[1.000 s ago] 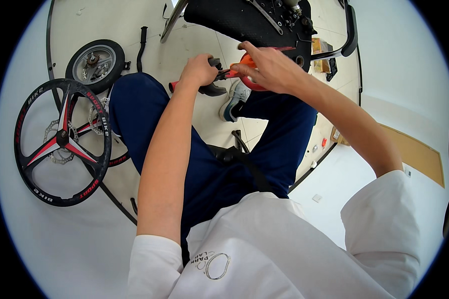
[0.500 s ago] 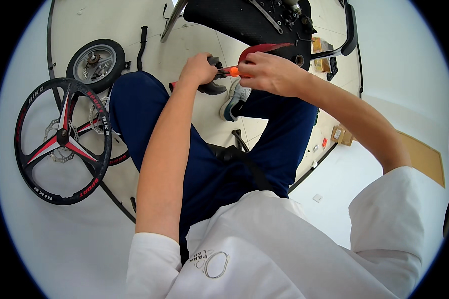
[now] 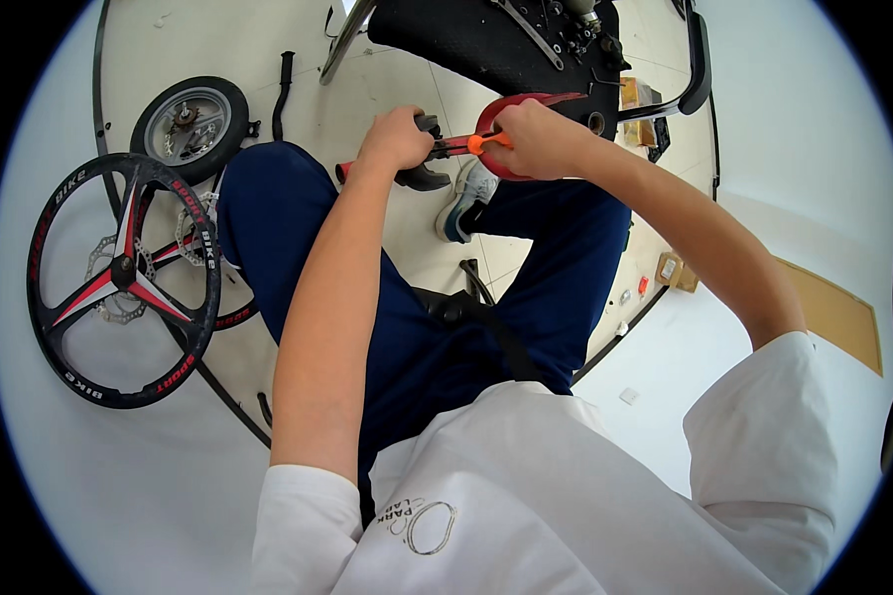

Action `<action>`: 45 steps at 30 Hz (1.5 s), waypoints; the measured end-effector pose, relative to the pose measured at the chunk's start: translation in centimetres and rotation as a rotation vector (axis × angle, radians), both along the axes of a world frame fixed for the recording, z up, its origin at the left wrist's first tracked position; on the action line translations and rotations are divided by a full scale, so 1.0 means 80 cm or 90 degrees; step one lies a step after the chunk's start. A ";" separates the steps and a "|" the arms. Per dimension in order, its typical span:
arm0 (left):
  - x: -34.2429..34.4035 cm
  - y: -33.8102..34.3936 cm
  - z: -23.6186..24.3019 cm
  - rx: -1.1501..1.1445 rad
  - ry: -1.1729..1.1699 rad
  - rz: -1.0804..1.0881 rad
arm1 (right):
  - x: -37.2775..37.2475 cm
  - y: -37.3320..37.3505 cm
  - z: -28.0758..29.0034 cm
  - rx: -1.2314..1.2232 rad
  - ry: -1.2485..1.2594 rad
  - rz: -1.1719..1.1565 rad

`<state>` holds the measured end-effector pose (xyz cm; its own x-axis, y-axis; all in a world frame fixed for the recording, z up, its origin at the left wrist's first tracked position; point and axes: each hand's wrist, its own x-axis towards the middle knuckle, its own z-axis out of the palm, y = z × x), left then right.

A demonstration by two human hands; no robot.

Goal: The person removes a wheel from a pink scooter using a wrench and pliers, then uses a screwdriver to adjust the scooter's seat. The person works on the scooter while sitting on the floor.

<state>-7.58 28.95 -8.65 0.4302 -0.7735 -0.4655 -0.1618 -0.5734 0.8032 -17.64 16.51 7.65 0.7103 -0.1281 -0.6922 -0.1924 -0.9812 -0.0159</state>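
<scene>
Above the gap between my knees, my left hand [image 3: 397, 139] is closed around a red-and-black bike part [image 3: 451, 148]. Dark curved pieces stick out beside the fingers, and a red end shows below the wrist. My right hand [image 3: 536, 139] is closed on a tool with an orange handle [image 3: 488, 143], a screwdriver by its look. Its slim dark end points left along the part; where the tip sits is hard to make out. A curved red mudguard [image 3: 491, 111] arches behind my right hand, apparently joined to the part.
A black chair seat [image 3: 446, 40] ahead carries a wrench [image 3: 531, 35] and several small metal parts. Left lie a three-spoke bike wheel [image 3: 124, 273] and a small tyred wheel [image 3: 191, 129], with a black bar [image 3: 284, 94] nearby. Small boxes [image 3: 677, 270] stand at the right wall.
My right hand has turned and shifted slightly, showing more of the orange handle and of the red mudguard. The left hand keeps its grip almost in place.
</scene>
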 end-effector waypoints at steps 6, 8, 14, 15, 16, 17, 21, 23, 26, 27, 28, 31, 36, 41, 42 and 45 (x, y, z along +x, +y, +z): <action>0.001 -0.002 0.011 0.027 0.009 -0.024 | -0.009 0.002 -0.001 -0.014 -0.200 0.449; 0.002 -0.002 0.013 0.030 0.004 -0.038 | 0.006 0.006 0.003 -0.016 -0.209 0.504; -0.001 -0.001 0.001 0.024 0.003 -0.027 | 0.013 0.019 0.003 -0.024 -0.115 0.267; -0.002 -0.001 0.001 0.027 0.000 -0.020 | 0.011 0.023 0.004 -0.029 -0.085 0.203; -0.002 0.000 0.001 0.032 -0.004 -0.011 | 0.011 0.025 0.005 -0.058 -0.032 0.202; -0.001 0.001 -0.001 0.033 -0.003 -0.004 | 0.012 0.026 0.006 -0.088 0.022 0.200; 0.000 -0.002 0.007 0.026 0.010 -0.003 | -0.021 0.000 -0.005 -0.027 -0.254 0.347; 0.000 0.001 0.007 0.029 0.004 -0.004 | -0.016 0.006 -0.002 -0.016 -0.283 0.382; -0.002 -0.001 0.005 0.017 -0.013 -0.007 | -0.018 0.008 -0.002 0.001 -0.299 0.404; -0.001 -0.002 0.000 0.010 -0.010 -0.007 | -0.020 0.007 -0.003 0.006 -0.299 0.407; 0.001 -0.003 -0.002 0.003 -0.007 -0.004 | -0.022 0.010 -0.003 0.006 -0.303 0.321; 0.001 -0.002 -0.003 0.005 -0.016 -0.004 | -0.022 0.019 0.000 -0.036 -0.229 0.086; 0.001 -0.001 0.002 0.013 0.001 0.002 | -0.005 0.016 0.014 -0.097 -0.009 -0.044; -0.001 -0.002 0.008 0.023 0.005 0.000 | -0.022 0.006 -0.006 -0.031 -0.243 0.196; -0.001 -0.002 0.010 0.026 0.005 -0.003 | -0.024 0.004 -0.009 -0.009 -0.295 0.231; 0.000 -0.001 0.007 0.029 0.002 0.001 | -0.022 0.003 -0.010 0.034 -0.320 0.320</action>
<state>-7.59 28.89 -8.11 0.4291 -0.7510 -0.5018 -0.1584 -0.6095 0.7768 -19.43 16.75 6.89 0.9094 0.3237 -0.2610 0.3263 -0.9446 -0.0346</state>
